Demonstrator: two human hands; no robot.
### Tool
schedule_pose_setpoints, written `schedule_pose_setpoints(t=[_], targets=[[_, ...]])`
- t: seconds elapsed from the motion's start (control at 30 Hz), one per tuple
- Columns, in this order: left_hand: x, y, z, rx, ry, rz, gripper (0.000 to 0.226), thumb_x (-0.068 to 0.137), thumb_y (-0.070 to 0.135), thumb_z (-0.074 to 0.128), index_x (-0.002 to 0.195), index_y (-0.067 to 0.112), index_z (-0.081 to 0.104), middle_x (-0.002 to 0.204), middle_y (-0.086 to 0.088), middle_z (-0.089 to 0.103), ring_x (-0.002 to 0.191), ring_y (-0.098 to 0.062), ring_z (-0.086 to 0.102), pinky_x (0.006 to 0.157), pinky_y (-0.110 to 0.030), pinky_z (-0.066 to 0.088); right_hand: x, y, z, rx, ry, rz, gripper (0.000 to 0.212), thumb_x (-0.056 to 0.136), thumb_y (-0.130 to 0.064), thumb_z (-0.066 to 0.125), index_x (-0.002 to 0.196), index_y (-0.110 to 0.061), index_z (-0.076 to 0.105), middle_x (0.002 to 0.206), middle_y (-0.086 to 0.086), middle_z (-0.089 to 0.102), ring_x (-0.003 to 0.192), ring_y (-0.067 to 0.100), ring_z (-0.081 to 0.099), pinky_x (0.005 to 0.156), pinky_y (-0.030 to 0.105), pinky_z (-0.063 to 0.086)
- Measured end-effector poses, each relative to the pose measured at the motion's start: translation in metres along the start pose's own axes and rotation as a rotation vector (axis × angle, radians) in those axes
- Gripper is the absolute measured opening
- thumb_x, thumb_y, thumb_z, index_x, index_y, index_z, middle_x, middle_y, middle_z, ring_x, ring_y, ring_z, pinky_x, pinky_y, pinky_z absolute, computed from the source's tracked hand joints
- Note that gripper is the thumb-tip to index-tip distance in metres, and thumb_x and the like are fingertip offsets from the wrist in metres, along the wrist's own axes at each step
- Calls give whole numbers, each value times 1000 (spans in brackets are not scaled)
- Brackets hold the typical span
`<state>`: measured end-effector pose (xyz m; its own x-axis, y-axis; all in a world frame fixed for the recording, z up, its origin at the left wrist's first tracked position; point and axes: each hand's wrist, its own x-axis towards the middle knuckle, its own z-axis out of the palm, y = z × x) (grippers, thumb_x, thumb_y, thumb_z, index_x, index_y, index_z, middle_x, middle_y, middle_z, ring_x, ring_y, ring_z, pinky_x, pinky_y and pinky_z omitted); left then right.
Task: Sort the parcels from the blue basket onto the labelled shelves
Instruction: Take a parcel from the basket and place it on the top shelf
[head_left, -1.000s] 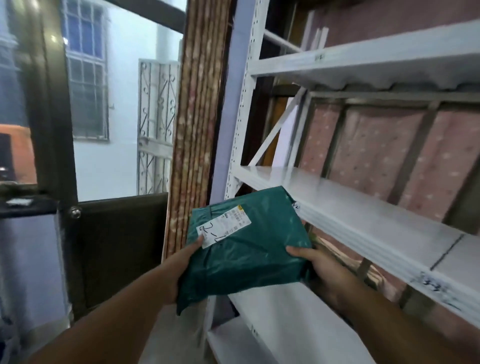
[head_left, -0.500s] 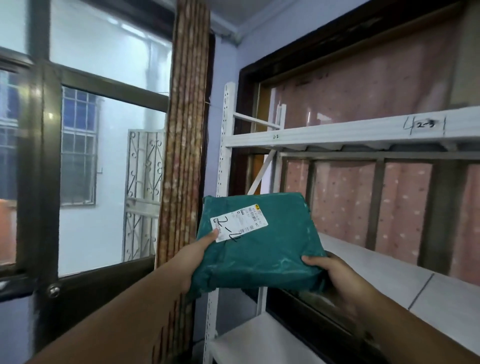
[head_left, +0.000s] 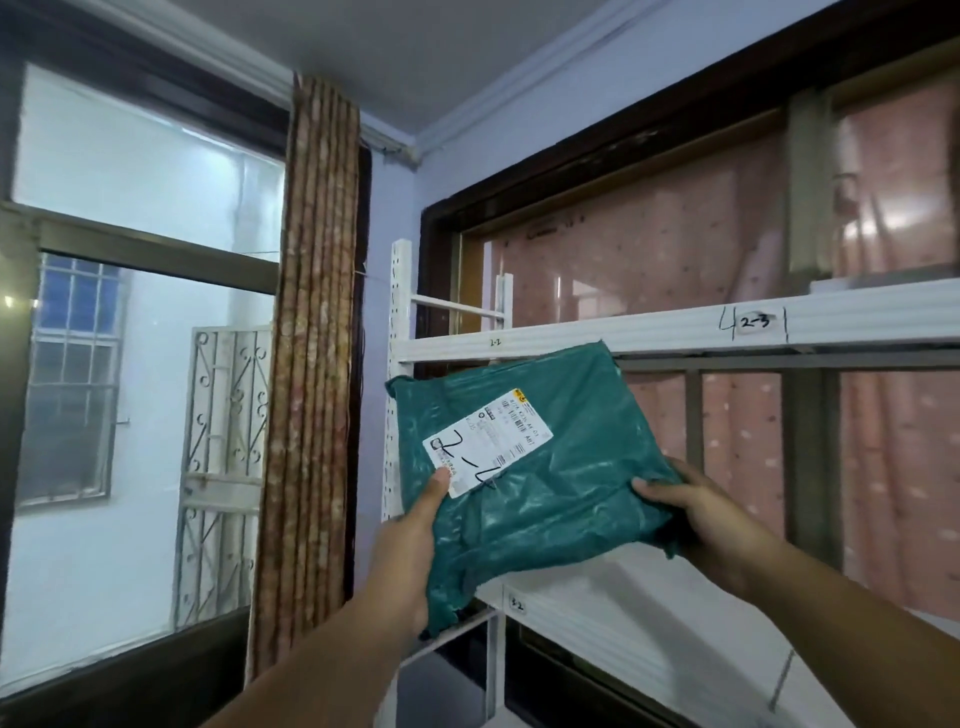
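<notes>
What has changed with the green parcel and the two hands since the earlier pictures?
Both hands lifted the green parcel from the lower shelf level up toward the shelf edge marked 2-2. The grip stayed the same: left hand and right hand hold its near corners, label facing up.

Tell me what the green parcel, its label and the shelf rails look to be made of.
Green parcel: likely thin plastic film, glossy; it wrinkles and catches highlights.
Label: probably a matte white paper sticker, printed, with pen marks.
Shelf rails: seemingly white-painted metal; the upright has punched slots, though the finish alone leaves it uncertain.
</notes>
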<state>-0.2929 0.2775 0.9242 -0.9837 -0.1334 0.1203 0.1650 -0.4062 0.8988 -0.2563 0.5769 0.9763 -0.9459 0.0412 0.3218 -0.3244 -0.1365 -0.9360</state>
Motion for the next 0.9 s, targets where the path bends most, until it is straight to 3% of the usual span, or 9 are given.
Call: schedule_pose_setpoints(t=[0.17,0.27,0.4,0.5,0.57,0.7,0.9], targets=[[-11,-33,29,-140,-21,-100,87,52,77,91,111,14,81,107,-18,81,99,-44,77,94,-61,59,9,-10,-19,-22,56,-36,37,95,-8,69,131,-10,63,121,14,76,108,33,74,84,42,64],[-18,-44,46,-262,-35,-97,70,66,61,92,110,8,80,106,-20,80,98,-44,78,96,-62,58,11,-8,-26,43,108,-71,38,95,-14,70,132,-7,63,121,13,77,108,32,74,88,40,59],[-28,-61,64,-379,-58,-127,73,61,60,93,112,9,80,112,-20,79,103,-43,76,102,-61,55,6,-3,-22,142,169,-92,33,97,-26,70,127,-13,68,114,10,79,101,28,76,78,38,60],[-36,-72,73,-433,-97,-148,90,54,69,95,121,12,78,120,-19,77,109,-43,75,104,-59,54,0,3,-13,251,190,-59,43,91,-38,74,128,-16,68,115,11,79,110,32,73,90,45,60],[-49,-73,84,-444,-81,-165,83,64,67,89,123,11,75,117,-18,78,106,-42,76,103,-58,55,-6,9,-3,292,180,-16,44,91,-44,73,127,-19,68,116,11,79,111,34,73,98,54,57],[-81,-71,104,-453,-121,-188,55,89,53,71,124,10,73,111,-15,81,98,-36,79,95,-52,59,-19,17,19,327,103,28,39,94,-40,70,126,-17,69,116,10,79,106,32,76,95,53,58],[-106,-81,100,-484,-216,-304,52,83,34,83,130,16,71,120,-17,78,110,-44,74,94,-69,56,-26,11,9,248,126,-42,46,92,-36,74,133,-19,66,119,8,78,111,32,75,98,50,57]])
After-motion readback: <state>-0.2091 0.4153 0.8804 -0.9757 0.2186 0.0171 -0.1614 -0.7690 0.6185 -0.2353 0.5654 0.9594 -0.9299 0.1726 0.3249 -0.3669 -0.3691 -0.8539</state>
